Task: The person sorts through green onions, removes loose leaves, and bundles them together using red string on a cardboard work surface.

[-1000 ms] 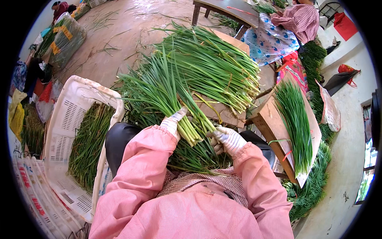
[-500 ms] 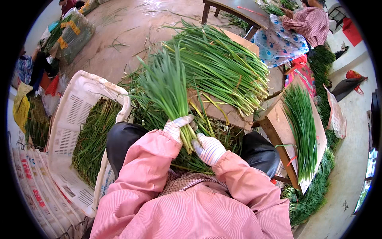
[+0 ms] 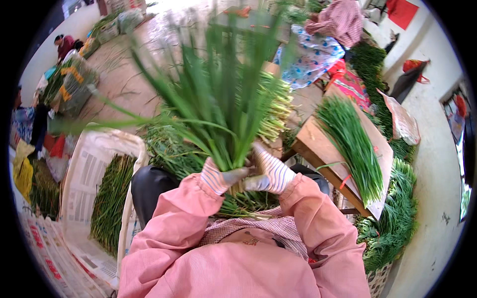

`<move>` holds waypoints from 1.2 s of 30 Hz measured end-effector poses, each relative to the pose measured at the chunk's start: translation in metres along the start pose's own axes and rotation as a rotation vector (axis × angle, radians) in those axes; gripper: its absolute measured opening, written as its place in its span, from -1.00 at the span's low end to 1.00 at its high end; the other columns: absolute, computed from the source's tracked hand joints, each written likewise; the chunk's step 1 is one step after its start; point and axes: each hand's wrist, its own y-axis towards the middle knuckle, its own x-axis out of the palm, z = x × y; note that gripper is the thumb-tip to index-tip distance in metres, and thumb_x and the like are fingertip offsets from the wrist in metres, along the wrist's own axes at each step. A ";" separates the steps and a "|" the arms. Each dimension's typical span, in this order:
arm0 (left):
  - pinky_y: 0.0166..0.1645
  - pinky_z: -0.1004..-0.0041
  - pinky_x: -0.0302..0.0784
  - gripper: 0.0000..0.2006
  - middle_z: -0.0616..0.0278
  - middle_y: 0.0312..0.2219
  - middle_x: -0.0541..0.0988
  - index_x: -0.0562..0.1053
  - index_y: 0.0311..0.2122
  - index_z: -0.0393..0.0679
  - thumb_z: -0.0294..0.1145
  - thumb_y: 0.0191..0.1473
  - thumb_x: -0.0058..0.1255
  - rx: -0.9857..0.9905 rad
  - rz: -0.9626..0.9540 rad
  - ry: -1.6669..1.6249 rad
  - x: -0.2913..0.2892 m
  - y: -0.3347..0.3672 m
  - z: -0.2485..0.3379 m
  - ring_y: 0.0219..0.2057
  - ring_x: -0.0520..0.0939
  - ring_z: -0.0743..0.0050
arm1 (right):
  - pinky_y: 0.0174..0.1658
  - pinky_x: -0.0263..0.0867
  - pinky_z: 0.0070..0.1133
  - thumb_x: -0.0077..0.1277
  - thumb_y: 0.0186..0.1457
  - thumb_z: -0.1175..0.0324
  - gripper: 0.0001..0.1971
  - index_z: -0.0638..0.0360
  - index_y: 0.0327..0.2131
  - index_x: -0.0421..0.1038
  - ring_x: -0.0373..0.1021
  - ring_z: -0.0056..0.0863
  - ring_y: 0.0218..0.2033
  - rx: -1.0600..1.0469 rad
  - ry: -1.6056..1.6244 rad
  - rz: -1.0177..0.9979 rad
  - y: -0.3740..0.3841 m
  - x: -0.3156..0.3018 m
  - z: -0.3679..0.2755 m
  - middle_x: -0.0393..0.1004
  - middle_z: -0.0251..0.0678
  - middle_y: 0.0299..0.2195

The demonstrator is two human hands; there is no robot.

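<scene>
A bunch of garlic chives (image 3: 223,114) stands upright before my chest, its long green leaves fanned out and blurred at the tips. Around its lower stems on the left closes my left hand (image 3: 218,177), in a striped glove. My right hand (image 3: 272,172), gloved the same way, wraps the stems from the right, its fingertips partly hidden behind them. The stem ends show only a little below the hands. Behind the bunch a pile of garlic chives (image 3: 277,107) lies on a board, mostly covered by the leaves.
At my left stands a white plastic crate (image 3: 140,159) holding trimmed greens. On the right, a small wooden table (image 3: 305,133) bears tied chives (image 3: 350,144); more chives (image 3: 392,213) are heaped along the wall. A co-worker in a checked shirt (image 3: 340,22) sits at the back right.
The bunch has been raised more upright and its leaves have spread apart. My right hand has come up from the stem ends to grip beside my left. The view has shifted.
</scene>
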 end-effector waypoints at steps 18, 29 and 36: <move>-0.15 0.43 0.45 -0.42 0.37 -0.27 0.50 0.36 -0.09 -0.13 -0.54 -0.35 0.30 -0.703 -0.440 -0.447 0.191 0.275 -0.204 -0.26 0.48 0.53 | -0.27 0.27 -0.62 0.12 -0.10 0.48 -0.65 0.19 -0.18 0.30 0.31 -0.62 -0.38 -0.435 -0.012 0.942 -0.083 -0.250 -0.059 0.40 -0.43 -0.38; -0.08 0.26 0.48 -0.55 0.09 -0.29 0.53 0.38 -0.11 -0.22 -0.53 -0.23 0.14 -0.667 -0.346 -0.445 0.193 0.232 -0.103 -0.23 0.56 0.14 | -0.15 0.30 -0.49 -0.08 0.09 0.05 -0.54 0.27 -0.11 0.33 0.41 -0.38 -0.26 0.175 -1.190 0.811 -0.034 -0.253 -0.106 0.48 -0.28 -0.29; -0.27 0.25 0.53 -0.87 0.13 -0.49 0.52 0.43 -0.40 -0.22 -0.49 -0.13 0.09 -0.311 -0.249 -0.509 0.174 0.219 -0.015 -0.45 0.54 0.21 | 0.12 0.07 -0.44 0.05 -0.12 0.45 -0.37 0.18 0.10 0.12 0.17 -0.42 0.04 0.075 -0.551 0.677 -0.120 -0.235 -0.067 0.28 -0.24 -0.01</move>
